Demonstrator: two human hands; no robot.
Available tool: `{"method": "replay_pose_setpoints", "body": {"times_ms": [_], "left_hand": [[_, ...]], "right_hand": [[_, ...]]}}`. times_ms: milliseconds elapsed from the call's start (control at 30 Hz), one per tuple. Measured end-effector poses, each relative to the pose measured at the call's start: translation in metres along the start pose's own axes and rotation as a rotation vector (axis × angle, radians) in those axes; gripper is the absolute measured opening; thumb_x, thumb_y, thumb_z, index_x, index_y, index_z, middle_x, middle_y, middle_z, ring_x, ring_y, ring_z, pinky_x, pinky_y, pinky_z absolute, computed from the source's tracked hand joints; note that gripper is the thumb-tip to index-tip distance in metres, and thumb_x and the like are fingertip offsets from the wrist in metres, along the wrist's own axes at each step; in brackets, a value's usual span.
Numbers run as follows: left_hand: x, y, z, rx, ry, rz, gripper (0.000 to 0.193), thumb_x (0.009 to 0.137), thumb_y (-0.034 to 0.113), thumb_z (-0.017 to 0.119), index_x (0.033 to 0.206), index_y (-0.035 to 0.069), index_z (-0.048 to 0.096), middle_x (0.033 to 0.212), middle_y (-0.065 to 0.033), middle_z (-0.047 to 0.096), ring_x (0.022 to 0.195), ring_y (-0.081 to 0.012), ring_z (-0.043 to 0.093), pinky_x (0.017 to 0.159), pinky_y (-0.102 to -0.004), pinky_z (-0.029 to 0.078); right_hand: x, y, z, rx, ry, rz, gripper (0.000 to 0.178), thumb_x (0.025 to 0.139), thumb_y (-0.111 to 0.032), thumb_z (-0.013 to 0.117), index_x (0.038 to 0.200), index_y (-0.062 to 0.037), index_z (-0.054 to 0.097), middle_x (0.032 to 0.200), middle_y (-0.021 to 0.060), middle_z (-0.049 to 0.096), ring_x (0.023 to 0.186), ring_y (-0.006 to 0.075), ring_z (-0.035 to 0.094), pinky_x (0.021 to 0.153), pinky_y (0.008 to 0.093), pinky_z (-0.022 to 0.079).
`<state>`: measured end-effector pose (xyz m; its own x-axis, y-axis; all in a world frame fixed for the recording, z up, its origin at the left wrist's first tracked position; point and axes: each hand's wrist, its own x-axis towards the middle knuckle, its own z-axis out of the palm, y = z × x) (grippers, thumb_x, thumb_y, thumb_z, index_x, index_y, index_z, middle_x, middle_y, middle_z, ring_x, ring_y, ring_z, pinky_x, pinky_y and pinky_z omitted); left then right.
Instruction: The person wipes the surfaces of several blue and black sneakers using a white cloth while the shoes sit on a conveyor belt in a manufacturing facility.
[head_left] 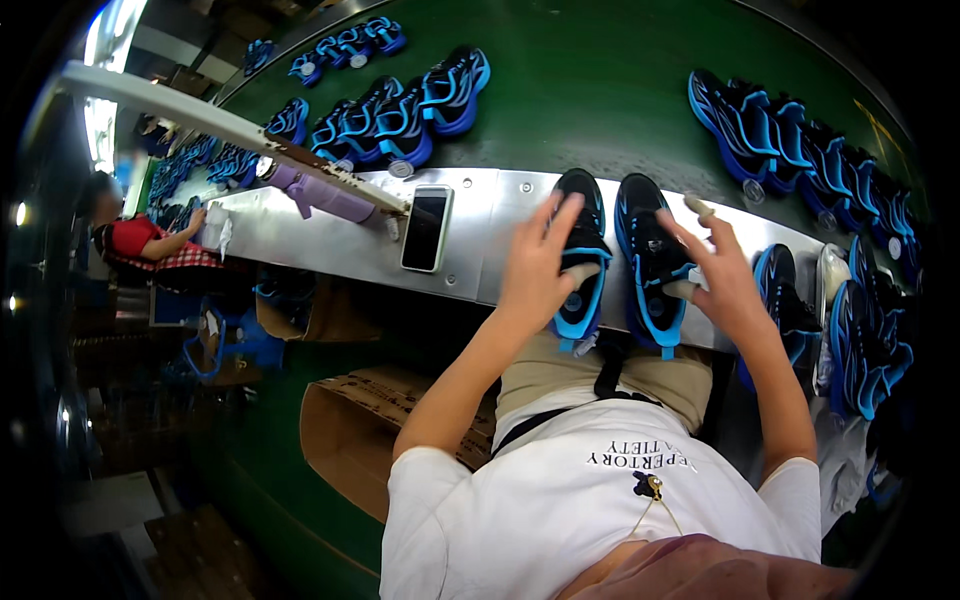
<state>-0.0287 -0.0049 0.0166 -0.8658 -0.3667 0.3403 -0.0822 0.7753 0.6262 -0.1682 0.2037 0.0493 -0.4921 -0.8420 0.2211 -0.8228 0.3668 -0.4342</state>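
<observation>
Two black-and-blue sneakers lie side by side on a metal ledge (480, 215) in front of me, toes pointing away. My left hand (535, 265) rests on the left sneaker (582, 240), thumb tucked into its opening, fingers spread over its side. My right hand (718, 270) grips the right sneaker (648, 255) the same way, thumb inside the collar. Some fingertips carry pale wraps.
A dark phone (426, 228) lies on the ledge to the left. Beyond is a green conveyor (600, 90) carrying more blue sneakers (400, 110). Several sneakers (870, 330) pile at my right. An open cardboard box (350, 420) sits low left. Another person (140, 240) sits far left.
</observation>
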Motion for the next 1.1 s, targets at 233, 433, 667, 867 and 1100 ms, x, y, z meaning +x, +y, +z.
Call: {"method": "replay_pose_setpoints", "body": {"times_ms": [233, 433, 667, 867, 1100], "left_hand": [[-0.004, 0.0, 0.024, 0.018, -0.169, 0.115, 0.05, 0.062, -0.005, 0.068, 0.109, 0.006, 0.056, 0.093, -0.0133, 0.057, 0.09, -0.0345, 0.058, 0.075, -0.0409, 0.048], [-0.018, 0.011, 0.029, -0.081, -0.078, 0.017, 0.048, 0.062, -0.009, 0.064, 0.105, 0.01, 0.061, 0.109, -0.0104, 0.06, 0.099, -0.035, 0.057, 0.083, -0.0418, 0.048], [-0.039, 0.0, 0.038, 0.111, -0.178, 0.219, 0.031, 0.067, -0.002, 0.058, 0.095, 0.011, 0.063, 0.125, -0.0082, 0.057, 0.092, -0.0292, 0.05, 0.079, -0.0369, 0.043], [-0.034, 0.005, 0.04, 0.224, -0.264, 0.342, 0.03, 0.073, 0.004, 0.059, 0.103, 0.006, 0.059, 0.138, -0.0171, 0.043, 0.097, -0.0308, 0.048, 0.08, -0.0403, 0.042], [-0.039, 0.022, 0.024, -0.066, -0.018, 0.027, 0.036, 0.081, 0.025, 0.069, 0.11, 0.003, 0.065, 0.116, -0.0177, 0.055, 0.099, -0.0347, 0.052, 0.087, -0.0428, 0.044]], "right_hand": [[0.018, 0.03, 0.038, 0.239, 0.053, 0.028, 0.045, 0.066, 0.011, 0.059, 0.109, -0.0015, 0.062, 0.096, 0.0178, 0.066, 0.088, 0.0361, 0.063, 0.08, 0.039, 0.051], [0.013, -0.007, 0.028, 0.131, -0.043, 0.048, 0.051, 0.064, 0.007, 0.065, 0.113, -0.0086, 0.06, 0.108, 0.0131, 0.059, 0.092, 0.0336, 0.06, 0.08, 0.039, 0.05], [-0.031, 0.011, 0.026, -0.19, -0.029, -0.147, 0.046, 0.066, 0.0, 0.064, 0.111, -0.0087, 0.06, 0.113, 0.0147, 0.055, 0.102, 0.0341, 0.056, 0.077, 0.0384, 0.053], [-0.023, -0.011, 0.063, -0.433, -0.01, -0.22, 0.04, 0.075, -0.008, 0.061, 0.115, -0.0046, 0.059, 0.115, 0.0193, 0.055, 0.109, 0.0394, 0.054, 0.081, 0.0394, 0.053], [-0.001, -0.005, 0.011, 0.009, -0.206, -0.098, 0.039, 0.081, -0.011, 0.066, 0.12, -0.0108, 0.062, 0.109, 0.0143, 0.06, 0.094, 0.032, 0.055, 0.085, 0.0384, 0.047]]}}
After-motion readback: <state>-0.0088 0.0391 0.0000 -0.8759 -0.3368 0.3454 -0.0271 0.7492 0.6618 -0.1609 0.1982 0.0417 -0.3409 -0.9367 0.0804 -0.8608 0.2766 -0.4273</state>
